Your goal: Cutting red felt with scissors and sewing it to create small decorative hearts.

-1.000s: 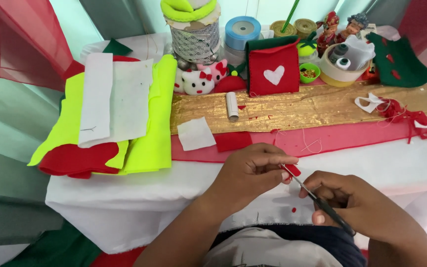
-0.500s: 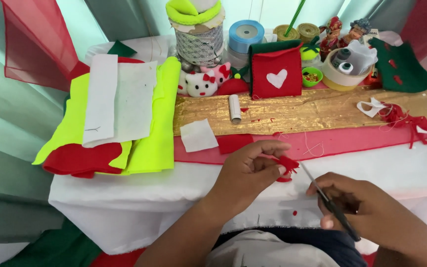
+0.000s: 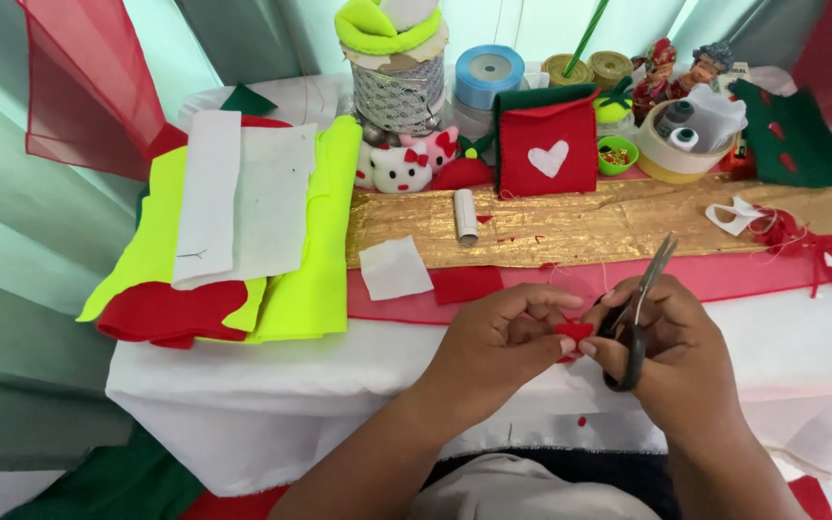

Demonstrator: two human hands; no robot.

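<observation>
Red felt scrap (image 3: 573, 331) pinched in left hand (image 3: 501, 339) fingers, above table (image 3: 339, 385) edge. Right hand (image 3: 671, 351) fingers looped in scissors (image 3: 639, 306), blades near-shut. Risk: scrap tiny, fingertips beside blades; nick or crooked cut likely.

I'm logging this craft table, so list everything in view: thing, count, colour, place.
felt scrap: 1, red, pinched between both hands
scissors: 1, dark handles, right hand
felt sheets: stack, yellow, white, red, table left
gold cloth: 1, across table centre
white square: 1, below gold cloth
pouch: 1, red with white heart, back centre
ribbon spool: 1, blue, back
thread spool: 1, pale, on gold cloth
left hand: grip on scrap
right hand: grip on scissors
</observation>
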